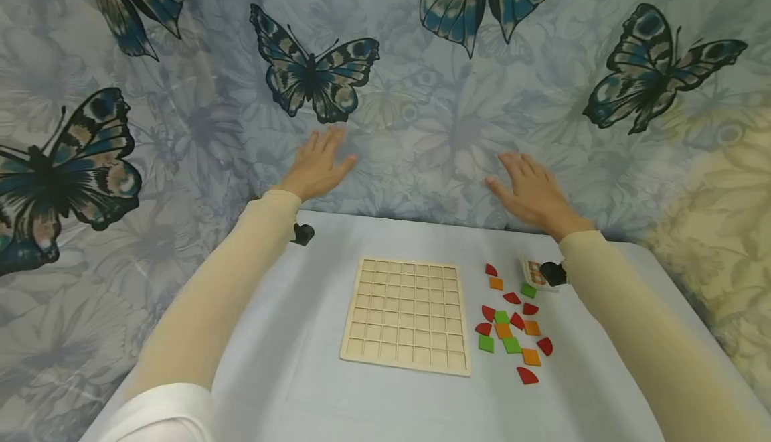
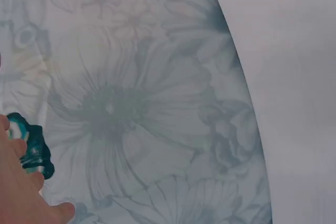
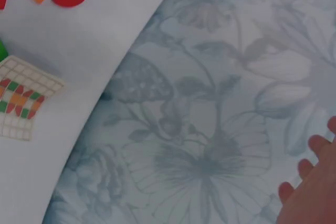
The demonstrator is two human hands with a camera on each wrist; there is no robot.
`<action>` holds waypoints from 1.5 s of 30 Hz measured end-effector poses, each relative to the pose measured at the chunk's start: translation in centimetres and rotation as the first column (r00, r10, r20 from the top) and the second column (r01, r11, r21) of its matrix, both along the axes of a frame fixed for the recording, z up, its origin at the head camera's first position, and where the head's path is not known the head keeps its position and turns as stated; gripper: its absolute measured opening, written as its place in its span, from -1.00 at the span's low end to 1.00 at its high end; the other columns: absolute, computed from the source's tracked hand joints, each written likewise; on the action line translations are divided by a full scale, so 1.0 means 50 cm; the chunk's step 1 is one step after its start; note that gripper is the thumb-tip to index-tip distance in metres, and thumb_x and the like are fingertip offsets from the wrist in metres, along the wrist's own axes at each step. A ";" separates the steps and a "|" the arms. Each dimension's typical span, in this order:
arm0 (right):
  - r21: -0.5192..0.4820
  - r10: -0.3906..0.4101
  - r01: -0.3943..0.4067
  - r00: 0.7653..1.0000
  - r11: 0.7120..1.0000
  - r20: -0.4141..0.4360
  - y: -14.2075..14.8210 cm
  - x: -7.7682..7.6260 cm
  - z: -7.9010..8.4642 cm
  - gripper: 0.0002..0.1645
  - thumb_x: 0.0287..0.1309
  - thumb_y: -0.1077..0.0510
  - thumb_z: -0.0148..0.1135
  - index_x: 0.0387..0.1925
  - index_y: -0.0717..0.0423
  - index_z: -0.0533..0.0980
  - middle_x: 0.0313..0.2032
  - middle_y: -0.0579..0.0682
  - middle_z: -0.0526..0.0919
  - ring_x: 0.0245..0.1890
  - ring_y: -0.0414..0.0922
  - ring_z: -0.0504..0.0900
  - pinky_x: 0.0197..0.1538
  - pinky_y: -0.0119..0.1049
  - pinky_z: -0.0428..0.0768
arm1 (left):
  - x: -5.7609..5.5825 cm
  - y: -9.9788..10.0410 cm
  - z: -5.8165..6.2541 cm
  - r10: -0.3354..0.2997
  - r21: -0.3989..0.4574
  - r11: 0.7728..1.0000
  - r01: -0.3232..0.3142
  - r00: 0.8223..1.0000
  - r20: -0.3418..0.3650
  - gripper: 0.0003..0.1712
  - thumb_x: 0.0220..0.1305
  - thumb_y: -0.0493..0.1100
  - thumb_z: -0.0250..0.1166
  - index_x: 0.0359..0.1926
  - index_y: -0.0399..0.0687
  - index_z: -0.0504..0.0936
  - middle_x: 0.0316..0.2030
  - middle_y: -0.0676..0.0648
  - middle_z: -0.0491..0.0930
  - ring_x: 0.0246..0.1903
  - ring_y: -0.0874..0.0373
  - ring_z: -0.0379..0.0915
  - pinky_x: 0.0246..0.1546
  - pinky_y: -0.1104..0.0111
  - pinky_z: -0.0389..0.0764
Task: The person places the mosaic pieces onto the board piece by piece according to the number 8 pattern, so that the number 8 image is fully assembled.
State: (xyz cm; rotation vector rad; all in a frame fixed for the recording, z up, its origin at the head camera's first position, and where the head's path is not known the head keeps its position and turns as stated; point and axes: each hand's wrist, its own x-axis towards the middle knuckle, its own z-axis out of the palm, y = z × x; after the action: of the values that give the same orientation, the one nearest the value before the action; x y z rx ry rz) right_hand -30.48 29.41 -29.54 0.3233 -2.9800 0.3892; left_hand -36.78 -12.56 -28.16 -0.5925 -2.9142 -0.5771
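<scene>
Both hands are raised beyond the table's far edge, fingers spread, holding nothing. In the head view the left hand (image 1: 316,164) is left of centre, its thumb pointing right. The right hand (image 1: 530,191) is on the other side, thumb toward the left. A wooden board (image 1: 407,315) with a grid of shallow square recesses lies on the table between the forearms. Right of it are scattered red quarter-round pieces (image 1: 527,376), orange squares (image 1: 531,357) and green squares (image 1: 486,343). A small pattern card (image 3: 20,98) with a printed grid lies near the right wrist.
A white cloth covers the table (image 1: 325,395). Behind it and to both sides hangs a fabric backdrop (image 1: 421,147) printed with flowers and large butterflies. A dark wrist camera (image 1: 304,234) sits under the left wrist, and another dark camera (image 1: 553,273) under the right one.
</scene>
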 end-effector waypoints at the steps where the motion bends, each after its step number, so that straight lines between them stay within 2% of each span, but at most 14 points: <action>1: -0.017 0.008 -0.008 1.000 1.000 -0.008 -0.001 0.008 0.004 0.00 0.47 -0.46 -0.34 0.64 0.02 -0.20 0.62 0.25 -0.15 0.60 0.31 -0.25 0.52 0.41 -0.23 | 0.006 -0.005 -0.004 -0.018 0.050 0.999 0.018 1.000 -0.014 -0.07 0.49 0.44 -0.23 0.65 0.18 -0.27 0.65 -0.01 -0.38 0.63 -0.18 -0.54 0.55 -0.26 -0.33; 3: -0.054 0.028 -0.030 0.999 0.998 -0.022 -0.003 0.027 0.010 -0.03 0.49 -0.41 -0.28 0.63 0.07 -0.15 0.61 0.26 -0.10 0.59 0.34 -0.18 0.51 0.42 -0.18 | 0.021 -0.017 -0.012 -0.041 0.152 0.987 0.046 0.999 -0.032 -0.06 0.48 0.45 -0.17 0.65 0.18 -0.23 0.65 -0.01 -0.32 0.63 -0.14 -0.47 0.57 -0.21 -0.24; 6: -0.117 0.069 -0.072 0.997 0.990 -0.035 -0.006 0.058 0.012 -0.09 0.53 -0.32 -0.20 0.60 0.17 -0.03 0.57 0.30 0.01 0.55 0.37 -0.08 0.49 0.41 -0.08 | 0.054 -0.038 -0.029 -0.068 0.301 0.951 0.069 0.998 -0.014 -0.07 0.48 0.41 -0.10 0.64 0.19 -0.21 0.64 -0.02 -0.23 0.63 -0.09 -0.40 0.56 -0.20 -0.13; 11: -0.181 0.105 -0.105 0.994 0.978 -0.008 -0.006 0.102 -0.005 -0.19 0.56 -0.20 -0.12 0.53 0.26 0.11 0.49 0.36 0.17 0.50 0.39 0.01 0.43 0.42 0.05 | 0.113 -0.068 -0.073 -0.111 0.526 0.849 0.050 0.990 0.085 -0.15 0.54 0.30 -0.09 0.63 0.14 -0.19 0.60 -0.11 -0.06 0.60 -0.08 -0.16 0.52 -0.17 0.09; 13: -0.198 0.112 -0.109 0.994 0.974 0.005 -0.005 0.110 -0.018 -0.22 0.55 -0.16 -0.08 0.52 0.25 0.13 0.48 0.37 0.18 0.49 0.38 0.02 0.40 0.43 0.08 | 0.130 -0.073 -0.098 -0.128 0.589 0.807 0.038 0.986 0.111 -0.18 0.58 0.25 -0.12 0.62 0.05 -0.19 0.58 -0.17 -0.01 0.56 -0.11 -0.06 0.50 -0.12 0.16; 18: -0.205 0.126 -0.115 0.991 0.972 0.043 -0.007 0.103 -0.063 -0.26 0.54 -0.11 -0.01 0.49 0.28 0.19 0.44 0.40 0.22 0.45 0.39 0.10 0.36 0.44 0.19 | 0.157 -0.069 -0.171 -0.160 0.684 0.729 0.019 0.977 0.144 -0.23 0.63 0.11 -0.13 0.59 -0.17 -0.16 0.53 -0.28 0.08 0.51 -0.21 0.07 0.47 -0.08 0.26; 20: -0.194 0.119 -0.102 0.990 0.976 0.077 -0.007 0.099 -0.085 -0.29 0.53 -0.10 0.00 0.45 0.29 0.25 0.37 0.39 0.32 0.38 0.36 0.23 0.31 0.40 0.32 | 0.167 -0.061 -0.204 -0.177 0.710 0.704 0.005 0.970 0.168 -0.25 0.63 0.07 -0.10 0.59 -0.19 -0.12 0.53 -0.29 0.11 0.51 -0.22 0.09 0.48 -0.07 0.26; 23: -0.198 0.104 -0.078 0.987 0.977 0.125 -0.005 0.095 -0.115 -0.38 0.52 -0.05 0.05 0.35 0.32 0.40 0.18 0.32 0.53 0.16 0.24 0.47 0.15 0.22 0.53 | 0.181 -0.045 -0.253 -0.190 0.717 0.696 -0.032 0.955 0.227 -0.29 0.60 0.02 -0.03 0.57 -0.14 -0.02 0.54 -0.25 0.14 0.54 -0.20 0.07 0.51 -0.07 0.22; 27: -0.192 0.068 -0.034 0.982 0.981 0.178 0.002 0.085 -0.152 -0.49 0.48 0.02 0.10 0.21 0.34 0.52 -0.06 0.21 0.66 -0.13 0.05 0.58 -0.04 -0.01 0.63 | 0.199 -0.026 -0.310 -0.191 0.695 0.713 -0.096 0.926 0.324 -0.27 0.57 -0.05 0.04 0.57 -0.13 -0.02 0.56 -0.27 0.08 0.58 -0.20 -0.05 0.56 -0.05 0.09; 31: -0.157 0.008 0.031 0.970 0.987 0.242 0.010 0.073 -0.182 -0.50 0.47 0.03 0.11 0.18 0.35 0.53 -0.06 0.24 0.66 -0.15 0.05 0.58 0.01 0.02 0.65 | 0.213 -0.011 -0.350 -0.221 0.712 0.676 -0.189 0.870 0.440 -0.21 0.56 -0.11 0.03 0.60 -0.12 -0.16 0.59 -0.31 -0.04 0.59 -0.24 -0.15 0.58 -0.06 -0.02; 35: -0.137 -0.037 0.082 0.952 0.987 0.303 0.016 0.063 -0.206 -0.48 0.46 0.02 0.09 0.20 0.36 0.52 0.02 0.29 0.63 -0.09 0.11 0.58 0.09 0.08 0.63 | 0.229 0.002 -0.372 -0.233 0.707 0.639 -0.302 0.800 0.553 -0.15 0.56 -0.05 0.03 0.62 0.04 -0.26 0.62 -0.21 -0.10 0.61 -0.17 -0.18 0.58 -0.09 -0.09; 37: -0.134 -0.042 0.089 0.948 0.987 0.316 0.018 0.059 -0.217 -0.48 0.46 0.03 0.09 0.20 0.37 0.51 0.04 0.31 0.63 -0.07 0.12 0.59 0.10 0.09 0.63 | 0.236 0.007 -0.379 -0.240 0.703 0.627 -0.335 0.776 0.584 -0.11 0.54 -0.05 0.05 0.63 0.11 -0.31 0.63 -0.16 -0.13 0.62 -0.12 -0.22 0.59 -0.09 -0.12; 42: -0.123 -0.058 0.103 0.945 0.987 0.322 0.023 0.051 -0.241 -0.48 0.44 0.04 0.10 0.17 0.40 0.52 0.01 0.32 0.66 -0.11 0.10 0.61 0.07 0.09 0.63 | 0.242 0.021 -0.391 -0.300 0.727 0.603 -0.328 0.751 0.588 -0.02 0.47 -0.14 0.07 0.62 0.17 -0.39 0.64 -0.13 -0.20 0.64 -0.07 -0.30 0.59 -0.07 -0.19; 45: -0.111 -0.090 0.137 0.932 0.984 0.351 0.019 0.049 -0.253 -0.45 0.43 0.02 0.12 0.19 0.41 0.51 0.03 0.33 0.65 -0.10 0.10 0.62 0.10 0.10 0.63 | 0.242 0.031 -0.396 -0.358 0.757 0.580 -0.300 0.741 0.568 -0.01 0.45 -0.22 0.04 0.62 0.12 -0.42 0.64 -0.17 -0.24 0.63 -0.09 -0.32 0.60 -0.03 -0.19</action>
State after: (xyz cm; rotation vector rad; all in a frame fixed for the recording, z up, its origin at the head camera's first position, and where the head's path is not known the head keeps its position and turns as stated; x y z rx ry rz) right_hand -28.02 30.35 -42.19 0.0712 -3.2663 0.6959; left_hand -24.68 -11.01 -47.94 -0.2986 -2.5974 -2.4341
